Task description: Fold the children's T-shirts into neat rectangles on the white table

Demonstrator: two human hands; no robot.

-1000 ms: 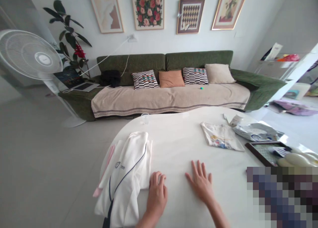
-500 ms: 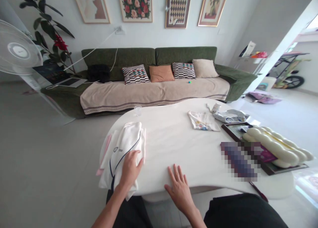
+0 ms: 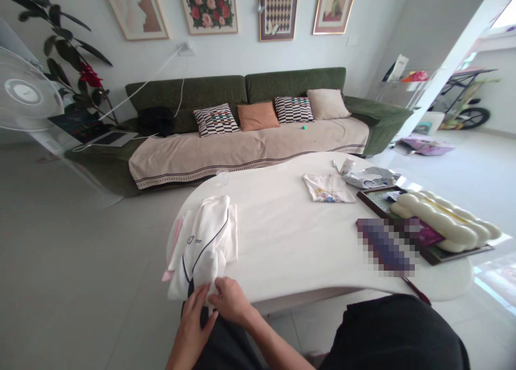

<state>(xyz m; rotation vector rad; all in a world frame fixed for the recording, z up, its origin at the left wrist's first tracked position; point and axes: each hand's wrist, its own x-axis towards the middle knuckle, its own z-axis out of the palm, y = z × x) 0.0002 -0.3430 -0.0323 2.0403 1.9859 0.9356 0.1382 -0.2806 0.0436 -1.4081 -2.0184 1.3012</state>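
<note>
A folded white shirt (image 3: 210, 233) with navy piping and a small dark logo lies at the table's left end, on top of other folded white and pink clothes (image 3: 176, 240). Its near end hangs over the table's front edge. My right hand (image 3: 231, 301) has crossed to that near end, fingers curled and pinching the white cloth. Beside it, my left hand (image 3: 192, 321) rests against the same end with fingers stretched and the thumb apart. The two hands are almost touching.
On the white table (image 3: 278, 241) lies a folded printed T-shirt (image 3: 328, 188). To the right are a silver packet (image 3: 373, 178), a dark-rimmed tray (image 3: 373, 204) with a cream puffy object (image 3: 445, 219), and a blurred-out item (image 3: 385, 246). A green sofa (image 3: 294, 82) stands behind.
My right hand has left the tabletop and moved left to the shirt's near edge, gripping it. My left hand has slid down from the shirt's middle toward me. The view has shifted slightly.
</note>
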